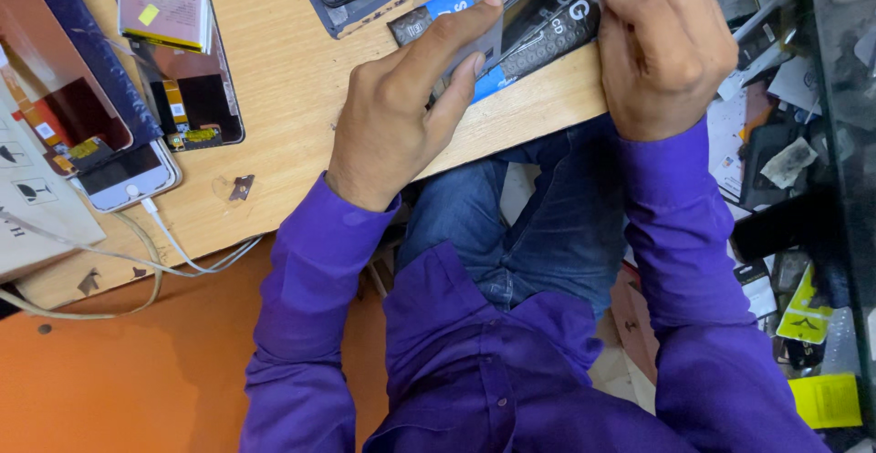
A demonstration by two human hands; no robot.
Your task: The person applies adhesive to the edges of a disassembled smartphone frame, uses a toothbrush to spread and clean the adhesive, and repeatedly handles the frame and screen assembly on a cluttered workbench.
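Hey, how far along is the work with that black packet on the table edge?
Done: the black packet lies at the table edge, with other phone parts laid out to the left. In hand: the left hand pinches a flat grey piece against the packet, while the right hand grips its right end. Left: I cannot tell whether it is open, and nothing visibly lies outside it.

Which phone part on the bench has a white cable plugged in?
The white phone at the left edge, face up, cable running from its bottom end. The dark screen panels beside it show only loose flex strips.
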